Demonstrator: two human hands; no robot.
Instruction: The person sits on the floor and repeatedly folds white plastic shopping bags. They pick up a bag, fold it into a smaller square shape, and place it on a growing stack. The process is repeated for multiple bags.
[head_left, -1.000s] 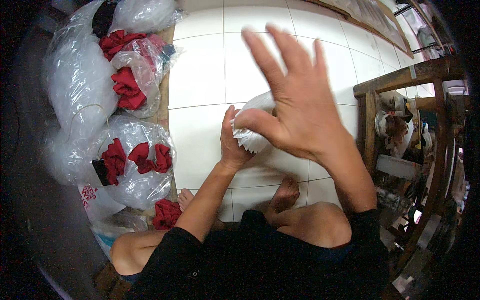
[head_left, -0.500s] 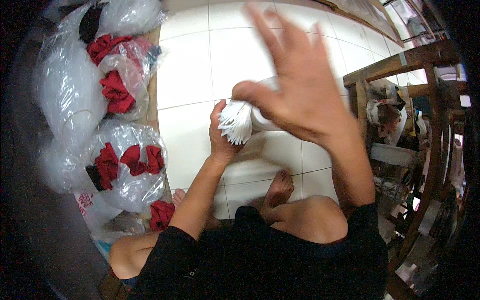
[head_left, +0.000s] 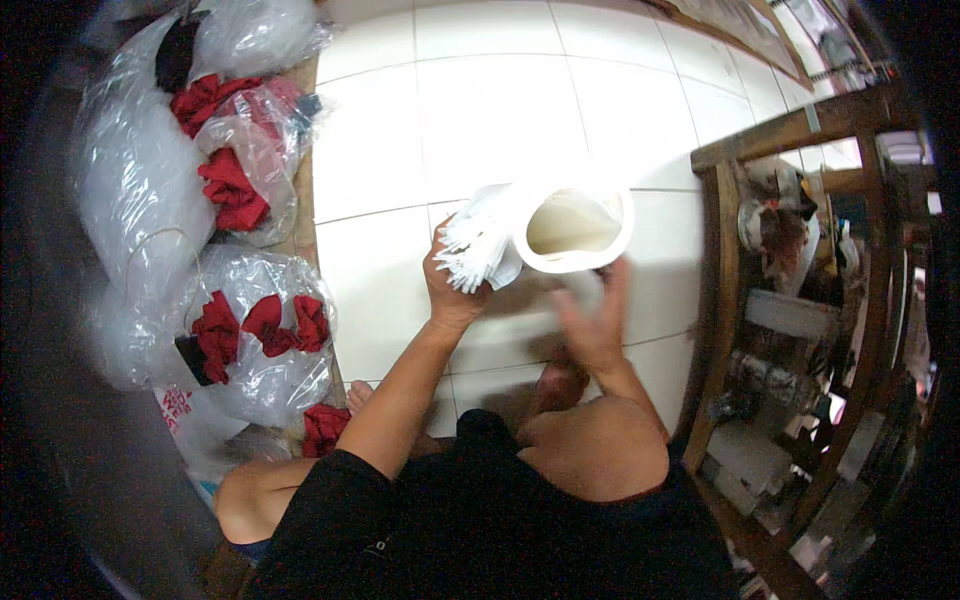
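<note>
My left hand (head_left: 457,285) is closed around a bundle of thin white strips or folded sheets (head_left: 475,240), whose ends fan out toward me. I cannot make out their exact kind. Beside the bundle, on its right, is a round white container (head_left: 575,263) with a thick rim. Its mouth faces up and its inside looks pale cream. My right hand (head_left: 600,325) is low on the container's near side, its thumb set apart from the other fingers. Motion blurs that hand and the rim hides some fingertips, so a grip on the container cannot be confirmed.
Clear plastic bags (head_left: 150,190) lie along the left, with crumpled red cloth pieces (head_left: 235,190) in and around them. White tiles (head_left: 490,110) cover the floor. On the right stands a wooden frame (head_left: 715,250) crowded with assorted things. My bent knees (head_left: 610,450) are close below my hands.
My right hand has come down from above the bundle to the container's near side. The container's mouth now shows, farther right than before. My left hand still grips the bundle.
</note>
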